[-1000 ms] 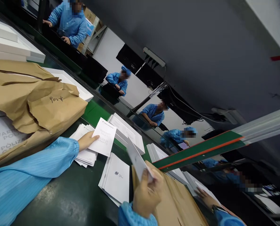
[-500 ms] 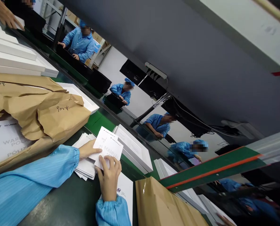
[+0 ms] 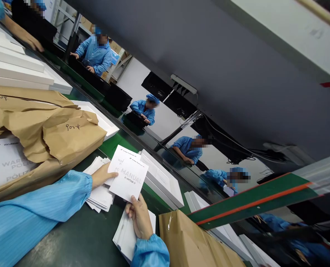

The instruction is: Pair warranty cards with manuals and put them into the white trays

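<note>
My left hand [image 3: 100,176] is closed on two overlapping white booklets, its thumb on top. The front one is a manual [image 3: 130,176] printed "MANUAL"; part of the warranty booklet [image 3: 118,157] shows behind it. At the manual's lower edge my right hand [image 3: 141,217] has its fingers curled together, fingertips touching the paper. Below my left hand lies a loose stack of white booklets [image 3: 102,200] on the dark green table. Another white stack [image 3: 124,233] lies beneath and beside my right hand.
An opened brown paper package [image 3: 76,137] of booklets lies at left. White boxes [image 3: 163,178] stand beyond my hands, and a brown carton [image 3: 192,237] at right. A green post [image 3: 253,200] slants across the right. Co-workers in blue sit across the line; a co-worker's hand [image 3: 31,39] shows top left.
My right hand has moved down from the manual's face to its lower edge. The manual now lies squarer over the warranty booklet, its print uncovered. The co-worker's hand at top left has shifted right.
</note>
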Motion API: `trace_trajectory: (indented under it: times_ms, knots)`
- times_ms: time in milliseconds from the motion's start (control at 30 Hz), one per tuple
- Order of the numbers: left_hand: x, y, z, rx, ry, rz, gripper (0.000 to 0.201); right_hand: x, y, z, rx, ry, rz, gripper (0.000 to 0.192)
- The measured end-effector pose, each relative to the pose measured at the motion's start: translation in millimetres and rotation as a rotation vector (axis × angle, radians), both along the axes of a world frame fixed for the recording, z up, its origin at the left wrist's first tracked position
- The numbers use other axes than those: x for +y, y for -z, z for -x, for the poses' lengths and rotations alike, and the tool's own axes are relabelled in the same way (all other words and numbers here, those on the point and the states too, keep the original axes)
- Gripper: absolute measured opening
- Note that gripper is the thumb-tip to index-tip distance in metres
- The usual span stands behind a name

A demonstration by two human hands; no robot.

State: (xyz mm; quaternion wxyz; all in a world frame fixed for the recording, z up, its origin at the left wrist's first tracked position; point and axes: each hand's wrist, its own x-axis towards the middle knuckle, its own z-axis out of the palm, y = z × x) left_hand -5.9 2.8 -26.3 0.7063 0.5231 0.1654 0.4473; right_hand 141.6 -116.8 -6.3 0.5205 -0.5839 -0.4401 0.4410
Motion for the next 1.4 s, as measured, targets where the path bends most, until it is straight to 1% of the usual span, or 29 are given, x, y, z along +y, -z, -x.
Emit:
trace_trajectory:
  times_ms: [67,100,200,267,367,433,500,600,700,833,900,1000,1100,1167,1200,1300,1400]
  knots:
    - [-1,-0.8,1,-0.027,0.053,0.027,0.055,0,0.6,1,0.071,-0.03,0.004,0.038]
    - [-1,-1.4,2,-0.036,0.079,0.039,0.055,0,0.9,1,0.103,-0.02,-0.002,0.037]
    - [-4,-4.3,3,-0.023,0.125,0.028,0.054,2,2.4,0,0.198,0.089,-0.051,0.034]
    - [-7,-7.2,4,0.045,0.142,-0.072,0.052,3,3.8,-1,0.235,0.154,-0.071,0.034]
    - [-13,-11.0,6,0.189,0.179,-0.276,0.049,4,6.2,-2,0.26,0.198,-0.091,0.035]
    - [-15,-11.7,6,0.246,0.177,-0.327,0.048,4,7.7,-2,0.273,0.228,-0.109,0.034]
    - [-15,-10.8,5,0.255,0.154,-0.318,0.047,4,8.5,-1,0.268,0.247,-0.125,0.032]
    - [-13,-8.4,4,0.241,0.07,-0.279,0.046,3,7.7,0,0.239,0.218,-0.154,0.029]
    - [-12,-7.5,3,0.224,0.011,-0.233,0.048,1,4.6,-1,0.242,0.137,-0.172,0.027]
    - [-12,-8.8,2,0.178,0.043,-0.208,0.049,-4,0.6,-1,0.205,-0.044,-0.103,0.03]
    - [-11,-9.5,3,0.164,0.061,-0.198,0.048,-5,-0.7,0,0.16,-0.098,-0.059,0.032]
    - [-10,-9.7,4,0.169,0.135,-0.197,0.044,-4,-0.5,2,0.125,-0.069,-0.052,0.033]
    - [-11,-7.9,4,0.219,0.262,-0.245,0.037,-2,2.5,2,0.118,0.0,-0.099,0.033]
    - [-14,-5.9,3,0.269,0.304,-0.264,0.034,-1,5.7,2,0.111,0.04,-0.124,0.034]
    - [-15,-5.0,2,0.298,0.301,-0.267,0.033,0,7.4,2,0.102,0.055,-0.128,0.034]
    - [-18,-3.2,-1,0.373,0.238,-0.284,0.032,1,12.1,2,0.054,0.089,-0.125,0.036]
    - [-19,-3.1,-2,0.404,0.21,-0.306,0.029,2,15.5,2,0.003,0.101,-0.132,0.038]
